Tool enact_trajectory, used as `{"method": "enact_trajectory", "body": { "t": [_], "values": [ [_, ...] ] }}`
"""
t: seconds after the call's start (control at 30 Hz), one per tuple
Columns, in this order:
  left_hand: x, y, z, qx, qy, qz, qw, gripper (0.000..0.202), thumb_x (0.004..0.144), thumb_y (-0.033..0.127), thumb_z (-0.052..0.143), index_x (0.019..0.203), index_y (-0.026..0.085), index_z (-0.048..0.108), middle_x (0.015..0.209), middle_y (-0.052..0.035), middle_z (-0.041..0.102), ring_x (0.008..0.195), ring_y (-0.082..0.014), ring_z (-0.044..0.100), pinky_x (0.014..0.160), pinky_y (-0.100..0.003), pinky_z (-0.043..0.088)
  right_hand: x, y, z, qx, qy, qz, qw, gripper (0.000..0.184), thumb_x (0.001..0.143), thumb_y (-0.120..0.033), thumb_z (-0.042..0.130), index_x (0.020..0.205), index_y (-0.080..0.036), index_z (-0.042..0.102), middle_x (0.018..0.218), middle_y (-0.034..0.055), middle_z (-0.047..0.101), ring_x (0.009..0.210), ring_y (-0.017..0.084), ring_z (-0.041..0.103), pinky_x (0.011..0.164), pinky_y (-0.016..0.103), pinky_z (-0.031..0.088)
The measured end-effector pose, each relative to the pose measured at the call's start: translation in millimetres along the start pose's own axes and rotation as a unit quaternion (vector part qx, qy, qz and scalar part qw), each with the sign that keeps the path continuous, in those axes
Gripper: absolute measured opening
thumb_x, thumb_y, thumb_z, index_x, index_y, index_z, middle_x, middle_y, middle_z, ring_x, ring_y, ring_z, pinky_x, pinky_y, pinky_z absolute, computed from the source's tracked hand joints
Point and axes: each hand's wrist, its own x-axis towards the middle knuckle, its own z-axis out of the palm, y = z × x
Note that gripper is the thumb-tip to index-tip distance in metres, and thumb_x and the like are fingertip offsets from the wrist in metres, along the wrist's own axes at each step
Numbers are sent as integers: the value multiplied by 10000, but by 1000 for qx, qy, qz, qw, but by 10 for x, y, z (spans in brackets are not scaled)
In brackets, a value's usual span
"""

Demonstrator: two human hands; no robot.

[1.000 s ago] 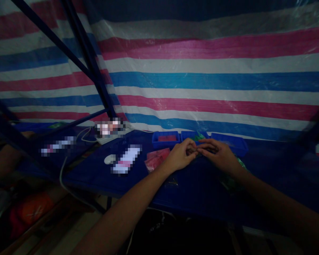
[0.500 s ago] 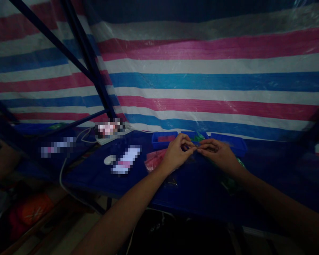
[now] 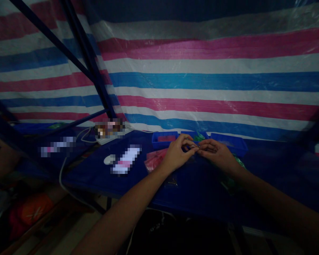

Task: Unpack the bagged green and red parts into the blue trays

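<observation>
My left hand [image 3: 178,153] and my right hand [image 3: 217,153] meet fingertip to fingertip over a dark blue table [image 3: 191,187]. Between the fingers of both hands is pinched a small dark part [image 3: 195,147], too dim and small to make out. Just behind the hands stand three shallow blue trays: one holding something red [image 3: 164,138], a middle one with something green [image 3: 195,136], and one on the right [image 3: 230,142]. Red plastic bags [image 3: 155,160] lie to the left of my left hand. A green bag [image 3: 230,182] lies under my right wrist.
A striped pink, blue and white tarp [image 3: 202,78] hangs right behind the table. Dark blue poles [image 3: 91,63] slant across the left. A white round object [image 3: 108,159] and a white cable [image 3: 66,180] lie on the left. Another person's arm [image 3: 1,157] shows at far left.
My hands have stayed together over the table; the left fingers lifted slightly and re-pinched the small part. The other person's arm at far left shifted a little.
</observation>
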Motion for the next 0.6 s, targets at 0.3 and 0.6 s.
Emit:
{"method": "enact_trajectory", "body": {
  "t": [0.3,0.6],
  "values": [
    [13,-134,-45,114,16,36,993,397,864,224,711,1227,214,550,1093,-69,707,981,-203,672,841,-357,522,108,-106,-413,-417,128,-133,890,232,841,-307,651,1055,-218,652,924,74,712,834,255,665,774,398,520],
    [7,-118,-49,137,13,32,990,300,909,229,638,1198,209,560,1071,-68,705,984,-207,671,894,-380,526,176,-37,-889,-686,90,-132,710,226,913,-246,526,969,-173,733,936,161,704,962,346,579,842,459,431]
  ]
}}
